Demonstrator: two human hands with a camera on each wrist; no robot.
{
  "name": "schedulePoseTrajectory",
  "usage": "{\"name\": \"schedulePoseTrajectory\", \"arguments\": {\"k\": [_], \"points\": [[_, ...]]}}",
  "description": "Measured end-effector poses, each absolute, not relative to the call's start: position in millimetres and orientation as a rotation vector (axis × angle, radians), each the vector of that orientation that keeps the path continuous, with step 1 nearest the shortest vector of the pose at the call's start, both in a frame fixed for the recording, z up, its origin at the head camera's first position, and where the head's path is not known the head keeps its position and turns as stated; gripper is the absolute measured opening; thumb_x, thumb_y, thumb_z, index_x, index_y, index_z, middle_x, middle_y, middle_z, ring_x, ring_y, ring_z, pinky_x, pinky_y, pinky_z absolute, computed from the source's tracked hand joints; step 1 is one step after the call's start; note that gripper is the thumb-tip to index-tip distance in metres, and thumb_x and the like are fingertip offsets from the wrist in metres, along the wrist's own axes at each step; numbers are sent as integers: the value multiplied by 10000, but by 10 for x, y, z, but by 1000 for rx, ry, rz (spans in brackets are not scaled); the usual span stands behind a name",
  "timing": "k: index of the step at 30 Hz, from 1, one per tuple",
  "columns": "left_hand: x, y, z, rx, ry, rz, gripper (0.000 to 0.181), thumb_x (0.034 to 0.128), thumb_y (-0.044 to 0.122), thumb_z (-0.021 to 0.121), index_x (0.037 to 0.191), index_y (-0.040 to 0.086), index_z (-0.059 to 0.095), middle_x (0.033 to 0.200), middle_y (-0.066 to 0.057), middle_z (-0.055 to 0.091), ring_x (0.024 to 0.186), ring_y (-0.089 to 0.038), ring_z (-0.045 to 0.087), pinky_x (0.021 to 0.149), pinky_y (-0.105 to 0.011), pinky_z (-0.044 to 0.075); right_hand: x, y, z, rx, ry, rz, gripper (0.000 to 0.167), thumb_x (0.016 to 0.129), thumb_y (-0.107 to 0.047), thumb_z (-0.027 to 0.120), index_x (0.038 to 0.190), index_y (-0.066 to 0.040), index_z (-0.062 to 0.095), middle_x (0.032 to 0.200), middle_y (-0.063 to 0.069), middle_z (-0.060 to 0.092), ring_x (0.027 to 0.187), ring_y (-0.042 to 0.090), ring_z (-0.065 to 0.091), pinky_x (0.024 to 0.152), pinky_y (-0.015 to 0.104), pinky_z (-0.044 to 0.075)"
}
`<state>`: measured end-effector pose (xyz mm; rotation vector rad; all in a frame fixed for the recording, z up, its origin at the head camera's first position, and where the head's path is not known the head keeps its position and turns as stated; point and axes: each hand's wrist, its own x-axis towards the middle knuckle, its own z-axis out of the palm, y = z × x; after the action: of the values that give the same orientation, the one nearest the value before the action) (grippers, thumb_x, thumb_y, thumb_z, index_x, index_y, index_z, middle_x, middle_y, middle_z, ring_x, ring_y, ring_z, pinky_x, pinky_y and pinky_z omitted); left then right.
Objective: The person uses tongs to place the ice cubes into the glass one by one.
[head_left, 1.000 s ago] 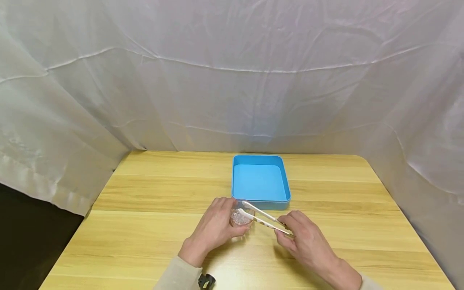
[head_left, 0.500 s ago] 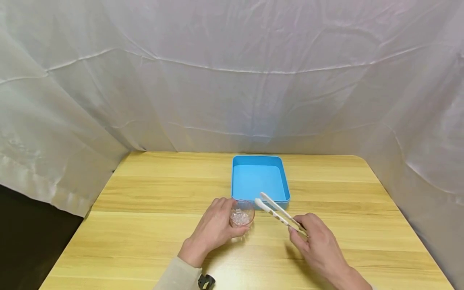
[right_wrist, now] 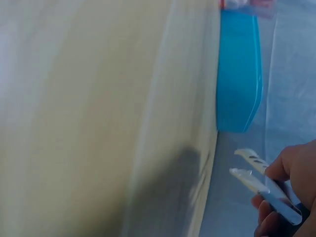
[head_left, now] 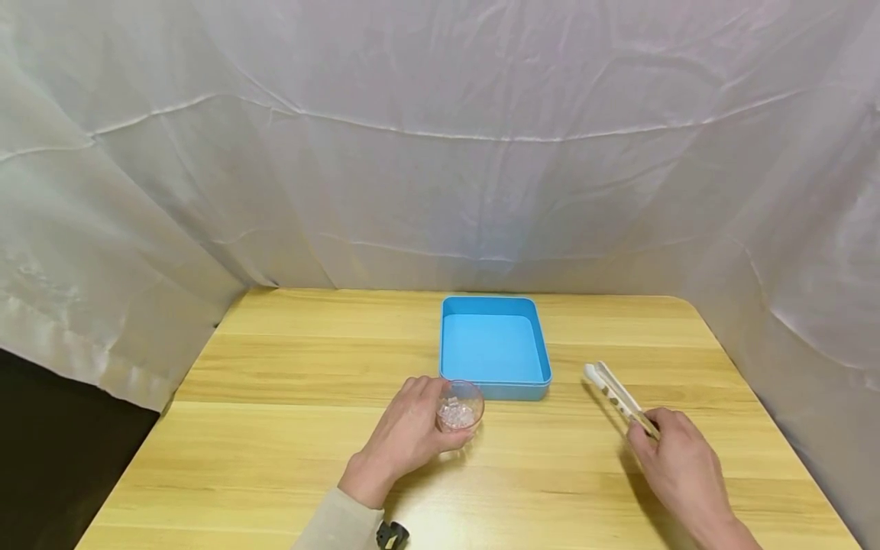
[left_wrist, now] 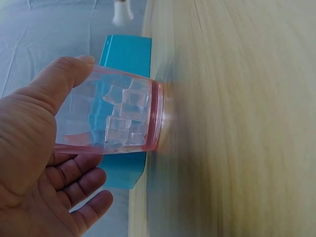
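Observation:
My left hand [head_left: 402, 437] holds a clear, pink-tinted glass [head_left: 470, 397] near the middle of the table, thumb on one side and fingers on the other. Inside the glass, in the left wrist view, lie several clear ice-like cubes [left_wrist: 132, 111] near its base. My right hand [head_left: 684, 466] grips a pair of tongs [head_left: 622, 399] with white, perforated tips, well to the right of the glass. In the right wrist view the tips of the tongs [right_wrist: 252, 180] stand slightly apart; whether a clear piece sits at them, I cannot tell.
Just behind the glass, a shallow blue square box [head_left: 491, 389] with nothing in it stands on the wooden table [head_left: 296, 367]. Grey cloth [head_left: 440, 191] hangs behind and at both sides. A small black object [head_left: 392, 533] shows by the left cuff.
The right hand has drawn the tongs out of the glass and carried them to the right, their tips coming closer together. The left hand and the glass have stayed put.

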<state>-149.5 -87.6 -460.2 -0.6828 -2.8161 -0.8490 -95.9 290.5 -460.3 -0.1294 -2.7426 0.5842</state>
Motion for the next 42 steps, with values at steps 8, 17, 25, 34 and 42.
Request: {"name": "schedulePoseTrajectory", "arguments": {"k": [8,17,25,34,42], "points": [[-1493,-881,-4597,-676,-2813,-854,674,778,463,920,1256,70,655,1160,-61,699,1061,-191,590,929,-369,544,-945,3222,-4609,-293,-2810,514,347,1010,-246,564,1078,73,685,899,222,644,744,396,638,639,624,495],[-1506,-875,-4602,-678,-2814,-851,688,780,461,920,1270,59,654,1181,-72,701,1091,-207,599,974,-399,541,-965,3365,-4556,-366,-3030,435,379,1032,-304,520,999,53,643,787,137,580,645,278,544,519,488,447],[-1500,-867,-4610,-677,-2817,-840,690,790,478,907,1284,67,653,1194,-67,703,1102,-210,601,993,-423,533,-1012,3415,-4553,-449,-3248,428,369,1007,-400,491,802,-99,546,691,52,514,640,249,509,499,417,388],[-1499,-867,-4608,-676,-2821,-835,690,789,478,906,1283,71,649,1208,-67,700,1115,-212,603,1014,-432,529,-1023,3428,-4577,-436,-3268,420,369,992,-389,502,775,-93,544,675,55,520,631,249,510,487,423,396],[-1495,-865,-4604,-671,-2828,-837,698,787,481,908,1286,68,648,1204,-65,699,1107,-212,602,1011,-428,530,-1042,3440,-4583,-411,-3266,415,375,998,-394,509,779,-90,541,675,56,518,630,251,505,491,419,393]]}}
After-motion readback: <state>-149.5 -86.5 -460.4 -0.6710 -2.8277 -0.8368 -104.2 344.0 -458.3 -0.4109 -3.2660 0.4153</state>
